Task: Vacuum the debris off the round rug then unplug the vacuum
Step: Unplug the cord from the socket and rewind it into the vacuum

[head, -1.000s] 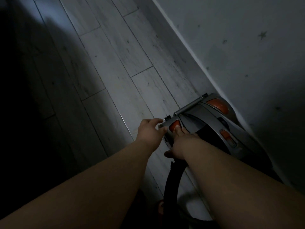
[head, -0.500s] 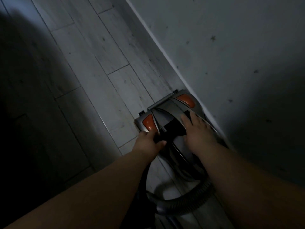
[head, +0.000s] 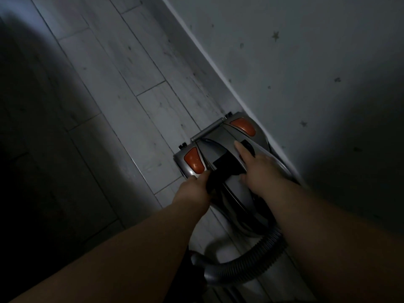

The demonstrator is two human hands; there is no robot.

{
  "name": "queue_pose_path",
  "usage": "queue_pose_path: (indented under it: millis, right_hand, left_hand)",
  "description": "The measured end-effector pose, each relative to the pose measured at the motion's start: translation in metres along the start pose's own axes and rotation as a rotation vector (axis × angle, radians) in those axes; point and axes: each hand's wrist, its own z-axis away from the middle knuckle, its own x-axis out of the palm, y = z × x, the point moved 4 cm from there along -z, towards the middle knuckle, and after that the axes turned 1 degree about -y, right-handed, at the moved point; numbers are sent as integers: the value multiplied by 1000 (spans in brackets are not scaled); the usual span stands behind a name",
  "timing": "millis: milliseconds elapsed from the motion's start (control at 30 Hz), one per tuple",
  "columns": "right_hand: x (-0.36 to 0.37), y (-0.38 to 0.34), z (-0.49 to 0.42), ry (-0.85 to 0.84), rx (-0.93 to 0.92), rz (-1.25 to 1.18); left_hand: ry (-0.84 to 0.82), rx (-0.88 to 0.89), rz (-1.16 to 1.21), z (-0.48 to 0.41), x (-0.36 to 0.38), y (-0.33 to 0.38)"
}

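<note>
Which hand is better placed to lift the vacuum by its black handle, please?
Left, probably. The left hand seems to curl round the near end of the handle on the vacuum, while the right hand lies flat on top, fingers straight, beside it.

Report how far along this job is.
Done: unclear; no rug shows. The vacuum sits on the floor by the wall. In hand: left hand grips its dark handle, right hand rests flat on top. Left: unplugging; no plug or cord shows.
</note>
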Motion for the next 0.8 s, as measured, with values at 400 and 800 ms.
queue_pose_path:
  millis: [400,800]
  right_hand:
    - [-8,-5,-10,19,67,-278]
    - [-2,-37,-15,-32,143,-557]
  left_hand:
    - [28,22,56,0,1,-4]
    - [-10,5,-22,0,-34,-30]
